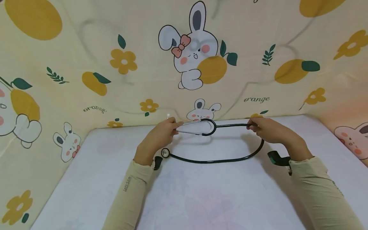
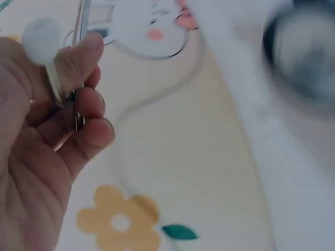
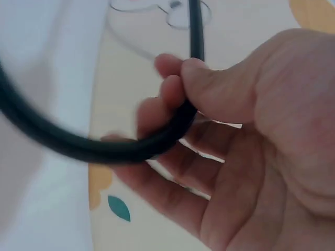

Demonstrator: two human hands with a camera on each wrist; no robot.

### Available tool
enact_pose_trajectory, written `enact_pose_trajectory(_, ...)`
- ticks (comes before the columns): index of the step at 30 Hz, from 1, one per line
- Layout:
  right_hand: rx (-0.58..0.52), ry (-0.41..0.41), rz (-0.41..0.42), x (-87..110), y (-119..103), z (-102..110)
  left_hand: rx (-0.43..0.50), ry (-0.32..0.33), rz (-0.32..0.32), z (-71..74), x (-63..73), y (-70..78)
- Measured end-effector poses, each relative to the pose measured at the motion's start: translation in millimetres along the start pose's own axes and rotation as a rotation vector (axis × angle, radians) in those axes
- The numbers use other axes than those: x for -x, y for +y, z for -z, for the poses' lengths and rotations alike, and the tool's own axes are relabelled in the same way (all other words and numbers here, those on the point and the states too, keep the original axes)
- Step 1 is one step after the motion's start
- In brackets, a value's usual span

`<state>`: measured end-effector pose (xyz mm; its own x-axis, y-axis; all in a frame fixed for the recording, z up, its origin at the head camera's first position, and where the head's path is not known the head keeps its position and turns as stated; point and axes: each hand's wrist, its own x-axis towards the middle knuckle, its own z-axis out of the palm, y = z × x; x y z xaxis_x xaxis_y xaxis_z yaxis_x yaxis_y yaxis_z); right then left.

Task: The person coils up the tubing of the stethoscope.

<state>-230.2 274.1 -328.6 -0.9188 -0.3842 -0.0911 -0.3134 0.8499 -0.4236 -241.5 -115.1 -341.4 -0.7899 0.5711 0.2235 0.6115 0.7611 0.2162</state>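
Note:
A stethoscope with black tubing (image 1: pixel 212 162) and silver ear tubes (image 1: pixel 189 133) is stretched between the two hands near the table's far edge. My left hand (image 1: pixel 164 135) pinches the metal ear tubes; a white eartip (image 2: pixel 42 41) sticks out by the thumb in the left wrist view. My right hand (image 1: pixel 265 129) pinches the black tube between thumb and fingers, and the tube (image 3: pixel 125 149) bends below them in the right wrist view. From there it curves back left to the round chest piece (image 1: pixel 165 153), which is close to the left wrist and blurred in the left wrist view.
A white tabletop (image 1: pixel 184 191) spreads beneath both forearms. Behind it rises a cream backdrop (image 1: pixel 149 80) printed with rabbits, oranges and flowers. Dark wrist-camera parts (image 1: pixel 279 158) show by the right sleeve.

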Motion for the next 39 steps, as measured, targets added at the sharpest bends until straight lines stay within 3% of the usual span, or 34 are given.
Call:
enact_pose_trajectory(5, -0.098, 0.076, 0.011, 9.0, 8, 13, 0.057, 0.055, -0.002, 14.7, 2.7, 5.2)
enact_pose_trajectory(12, -0.188, 0.211, -0.034, 22.1, 11, 26, -0.028, 0.145, -0.051, 18.2, 4.0, 10.4)
enact_pose_trajectory(16, -0.202, 0.276, -0.009, 26.3, 6, 29, -0.034, 0.175, -0.057, 19.4, 6.7, 11.4)
enact_pose_trajectory(27, -0.231, 0.537, 0.188, 34.7, -26, 32, -0.025, 0.184, -0.077, 21.7, 7.6, 15.1)
enact_pose_trajectory(33, -0.185, 0.627, 0.362, 39.2, -54, 30, -0.052, 0.212, -0.170, 16.3, 6.8, 20.5)
enact_pose_trajectory(39, -0.093, 0.679, 0.444, 39.6, -79, 23, -0.122, 0.187, -0.254, 5.6, 2.6, 36.2)
